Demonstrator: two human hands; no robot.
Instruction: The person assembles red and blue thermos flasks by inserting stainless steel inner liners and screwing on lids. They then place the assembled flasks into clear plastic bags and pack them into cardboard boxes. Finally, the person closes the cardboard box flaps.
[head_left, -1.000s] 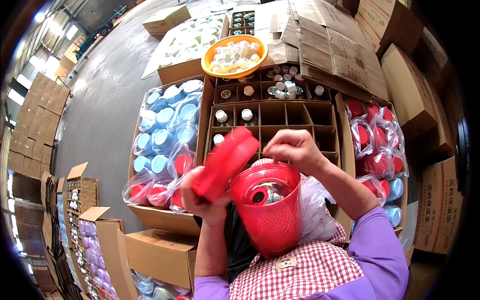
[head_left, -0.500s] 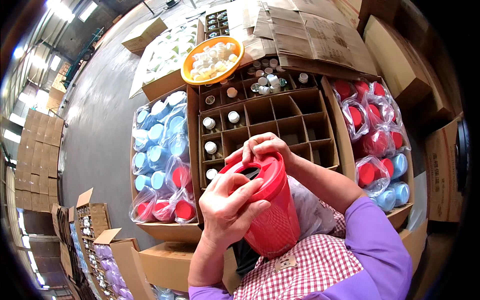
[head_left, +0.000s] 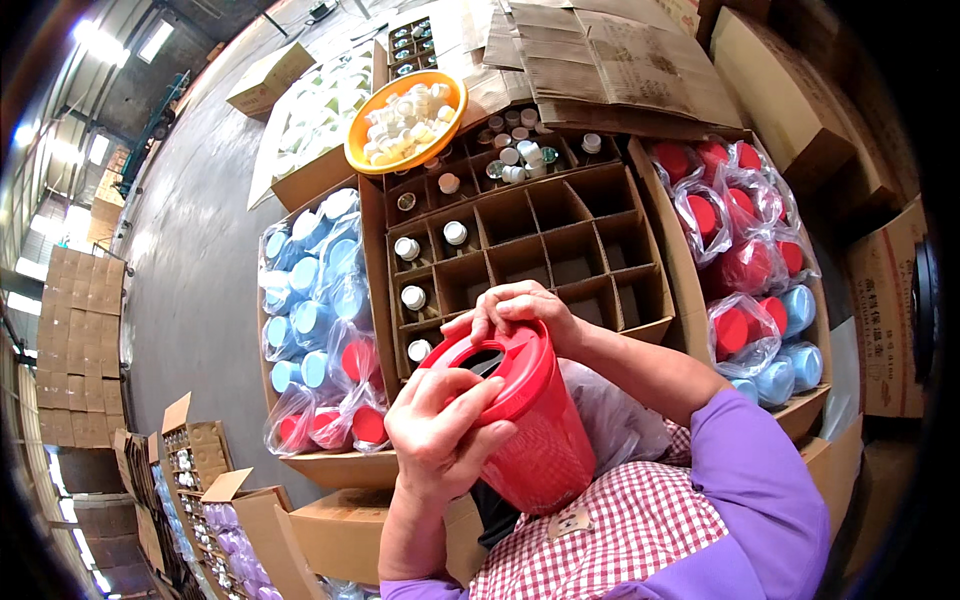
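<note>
A red plastic flask casing (head_left: 545, 455) leans against my checked apron, its open top tilted up. Around the top sits a red collar (head_left: 527, 372), with a dark hollow showing through the opening. My left hand (head_left: 440, 430) grips the near left side of the rim, thumb and fingers pressed on it. At the far side of the rim, my right hand (head_left: 530, 308) pinches the collar with bent fingers. Crumpled clear plastic (head_left: 615, 410) lies beside the casing under my right forearm. Directly beyond is a divided carton (head_left: 520, 225) with several white-capped pieces (head_left: 412, 297) in its left cells.
An orange basin (head_left: 352, 150) of white caps rests at the far edge of the divided carton. Plastic-wrapped blue and red casings fill the left carton (head_left: 375, 290) and the right carton (head_left: 690, 290). Flattened cardboard (head_left: 640, 65) lies at the back; more cartons stand lower left.
My view has shifted slightly, so the cartons sit a little differently in the picture. Both hands keep hold of the red casing's rim, with only slight finger movement.
</note>
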